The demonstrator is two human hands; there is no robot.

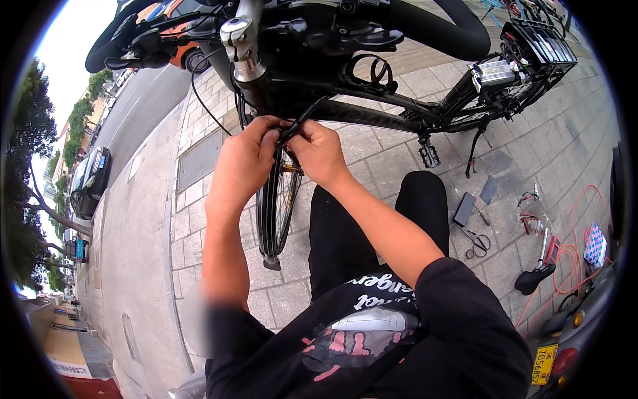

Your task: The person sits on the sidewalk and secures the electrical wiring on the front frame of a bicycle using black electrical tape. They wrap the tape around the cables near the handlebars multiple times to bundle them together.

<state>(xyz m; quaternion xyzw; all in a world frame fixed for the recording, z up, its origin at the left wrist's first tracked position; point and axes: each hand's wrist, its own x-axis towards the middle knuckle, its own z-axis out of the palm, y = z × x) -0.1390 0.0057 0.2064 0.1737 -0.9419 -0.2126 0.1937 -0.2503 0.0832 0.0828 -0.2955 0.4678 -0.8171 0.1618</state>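
A black bicycle [359, 114] stands in front of me, its silver stem [239, 40] at the top and its front wheel [269, 213] below my hands. Just under the frame, both hands meet at a black cable [309, 113] that runs down from the frame. My left hand [246, 153] has thumb and fingers pinched on it. Close beside, my right hand [320, 154] also pinches the cable, fingers curled inward. The fingers hide the part of the cable between them.
On the paving to the right lie a black rectangular box [464, 209], scissors [477, 243], a black bicycle saddle [533, 279] and an orange cord [568, 251]. A pedal [428, 153] and kickstand [476, 149] stick out below the frame. A parked vehicle [585, 332] stands lower right.
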